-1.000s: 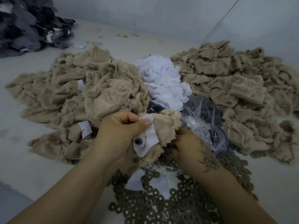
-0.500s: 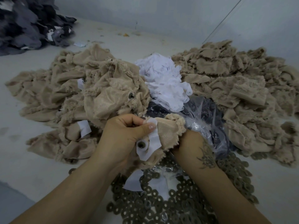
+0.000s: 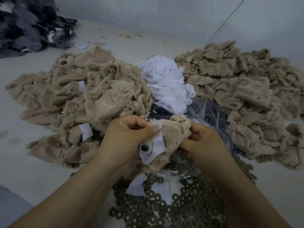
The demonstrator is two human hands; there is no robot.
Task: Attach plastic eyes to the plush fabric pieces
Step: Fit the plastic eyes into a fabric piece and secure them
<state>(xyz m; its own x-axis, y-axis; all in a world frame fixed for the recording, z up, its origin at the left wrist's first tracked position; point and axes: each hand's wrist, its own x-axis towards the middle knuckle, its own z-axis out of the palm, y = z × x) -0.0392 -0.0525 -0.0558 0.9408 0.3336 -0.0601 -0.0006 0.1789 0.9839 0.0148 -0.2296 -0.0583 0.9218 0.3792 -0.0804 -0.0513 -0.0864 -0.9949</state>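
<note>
A beige plush fabric piece (image 3: pixel 174 130) is held up between both hands at the middle of the view, backing side toward me. A white backing patch (image 3: pixel 158 143) lies on it, with a round washer (image 3: pixel 144 147) fixed at its lower left. My left hand (image 3: pixel 126 137) grips the piece's left side, thumb pressed on the patch. My right hand (image 3: pixel 207 142) pinches the piece's right edge. Whatever sits on the plush side is hidden.
Beige plush pieces form a pile at left (image 3: pixel 69 99) and another at right (image 3: pixel 243 96). White patches (image 3: pixel 167 79) are heaped between them. A clear bag (image 3: pixel 212 112) holds dark parts. Several grey-green washers (image 3: pixel 172 206) are spread below my hands. Dark fabric (image 3: pixel 28 25) lies far left.
My right hand has come up from beneath the piece and now pinches its right edge. The piece has shifted slightly right and up.
</note>
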